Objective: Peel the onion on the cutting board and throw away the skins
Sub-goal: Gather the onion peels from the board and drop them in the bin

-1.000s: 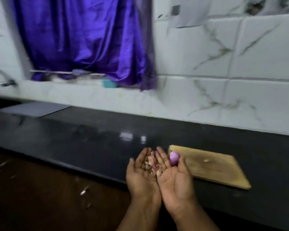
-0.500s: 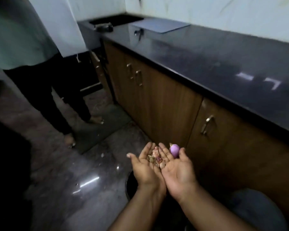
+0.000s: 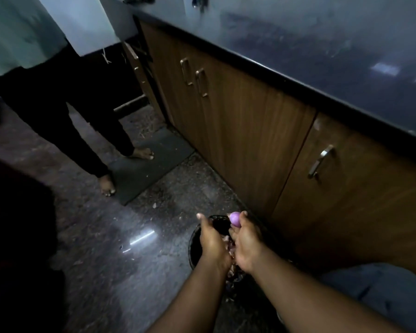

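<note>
Over the black bin [image 3: 197,239] near the cabinet, my left hand [image 3: 211,241] tips open shedding light, papery skins [image 3: 228,246], while my right hand [image 3: 246,241] pinches the slick, firm onion [image 3: 235,218] around its middle.

Both hands [image 3: 228,246] covered most of the dark bin [image 3: 195,239] at lower centre, so only its left rim showed. The skins [image 3: 231,247] between the palms were a blur. The onion [image 3: 235,218] was half hidden by the right fingers [image 3: 243,218]. The bystander [image 3: 48,97] was cut off at the upper left edge.
</note>
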The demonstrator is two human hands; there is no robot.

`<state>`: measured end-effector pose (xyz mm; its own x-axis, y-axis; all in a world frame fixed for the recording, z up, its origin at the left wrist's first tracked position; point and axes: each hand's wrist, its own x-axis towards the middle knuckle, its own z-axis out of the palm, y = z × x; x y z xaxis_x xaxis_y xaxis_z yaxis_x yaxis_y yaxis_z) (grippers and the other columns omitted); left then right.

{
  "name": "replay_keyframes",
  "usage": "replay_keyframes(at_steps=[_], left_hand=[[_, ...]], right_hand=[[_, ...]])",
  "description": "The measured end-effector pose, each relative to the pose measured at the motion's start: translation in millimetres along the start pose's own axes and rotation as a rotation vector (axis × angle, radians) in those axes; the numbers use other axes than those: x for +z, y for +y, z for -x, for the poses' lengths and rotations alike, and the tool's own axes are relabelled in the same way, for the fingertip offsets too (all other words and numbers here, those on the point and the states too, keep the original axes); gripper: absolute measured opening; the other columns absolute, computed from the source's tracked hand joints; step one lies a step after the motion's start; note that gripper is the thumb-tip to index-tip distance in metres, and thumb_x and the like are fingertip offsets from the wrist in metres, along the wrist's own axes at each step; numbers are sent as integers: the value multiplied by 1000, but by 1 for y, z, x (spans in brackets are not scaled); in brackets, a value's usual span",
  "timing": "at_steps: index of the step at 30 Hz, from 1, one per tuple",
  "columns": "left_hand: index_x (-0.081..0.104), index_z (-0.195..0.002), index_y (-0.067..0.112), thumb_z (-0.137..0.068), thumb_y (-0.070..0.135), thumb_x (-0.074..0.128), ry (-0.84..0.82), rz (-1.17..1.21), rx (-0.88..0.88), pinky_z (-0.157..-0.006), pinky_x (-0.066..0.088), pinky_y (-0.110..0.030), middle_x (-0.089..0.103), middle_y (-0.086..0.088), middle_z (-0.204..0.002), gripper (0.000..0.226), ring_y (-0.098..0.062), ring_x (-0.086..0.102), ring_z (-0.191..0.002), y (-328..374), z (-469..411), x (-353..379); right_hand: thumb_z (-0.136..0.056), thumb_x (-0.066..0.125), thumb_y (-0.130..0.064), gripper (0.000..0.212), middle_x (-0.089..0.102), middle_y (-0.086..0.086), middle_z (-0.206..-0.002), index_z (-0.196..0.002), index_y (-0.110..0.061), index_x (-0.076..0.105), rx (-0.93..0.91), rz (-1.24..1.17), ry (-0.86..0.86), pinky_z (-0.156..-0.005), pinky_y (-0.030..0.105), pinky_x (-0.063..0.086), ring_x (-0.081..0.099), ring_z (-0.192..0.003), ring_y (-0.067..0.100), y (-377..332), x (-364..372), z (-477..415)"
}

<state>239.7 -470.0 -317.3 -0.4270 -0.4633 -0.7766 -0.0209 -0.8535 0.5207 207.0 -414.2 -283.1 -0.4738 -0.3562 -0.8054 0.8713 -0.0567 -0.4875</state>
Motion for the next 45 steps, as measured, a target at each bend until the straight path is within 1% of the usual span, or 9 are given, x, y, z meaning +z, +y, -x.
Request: replay_keyframes(at_steps=[6,10,16,20,24,28,35,39,45], left_hand=[[64,-107,59,-77,40,73,315,-511,523,-115,45,-57,81,11,-94,37,-19,76,-106,-17,-14,-7],[57,-132,49,-78,23,83,248,-668,737,-121,36,-56,61,0,-147,65,-24,55,-140,-16,57,38],[63,-124,33,-89,7,71,-320,-448,1058,-110,50,-53,68,-6,-129,44,-26,64,-124,-47,177,132],[65,-121,12,-92,1,66,-743,-334,1094,-100,57,-48,71,-11,-121,31,-30,70,-114,-85,268,189],[64,-126,11,-90,-8,60,-1106,-509,1131,-102,56,-43,71,-9,-125,41,-26,69,-118,-137,326,251],[61,-138,14,-96,1,55,-1327,-1020,1180,-111,49,-33,68,-3,-138,44,-18,62,-130,-183,353,319],[64,-134,8,-105,15,45,-1461,-1800,1392,-108,49,-43,66,-14,-142,36,-34,60,-131,-234,356,410],[66,-133,9,-107,21,41,-1547,-1965,1586,-108,49,-45,66,-14,-142,38,-36,61,-130,-232,357,411],[41,-159,11,-112,29,40,-1624,-2107,1741,-123,36,-39,36,-8,-170,50,-29,42,-152,-213,363,381]], right_hand=[[-92,43,-69,53,77,8,-98,-89,-23,69,-325,283,84,-91,46,59,72,-92,27,-3,1,9],[-110,40,-34,30,67,2,-99,-102,-10,57,-531,302,21,-87,24,52,63,-98,21,-41,-7,55],[-109,41,-36,23,67,-6,-102,-99,-20,55,-1000,215,29,-87,14,50,64,-91,-5,-110,-84,174],[-103,43,-54,28,71,-8,-106,-98,-30,57,-1328,201,193,-96,34,55,68,-102,8,-142,-151,255],[-103,39,-31,20,64,2,-103,-95,-17,51,-1522,45,364,-93,22,51,63,-96,7,-183,-236,314],[-106,38,-49,32,72,9,-117,-97,-23,54,-1430,-81,641,-106,38,52,70,-118,28,-240,-340,341],[-112,29,-42,38,65,25,-121,-106,-10,50,-1230,-202,690,-80,22,53,64,-127,45,-300,-440,335],[-112,29,-44,55,65,28,-132,-138,2,43,-1236,-246,653,-84,23,53,68,-111,32,-297,-459,326],[-111,31,-46,44,64,30,-134,-123,-6,47,-1252,-221,669,-90,27,54,70,-116,35,-298,-459,324]])
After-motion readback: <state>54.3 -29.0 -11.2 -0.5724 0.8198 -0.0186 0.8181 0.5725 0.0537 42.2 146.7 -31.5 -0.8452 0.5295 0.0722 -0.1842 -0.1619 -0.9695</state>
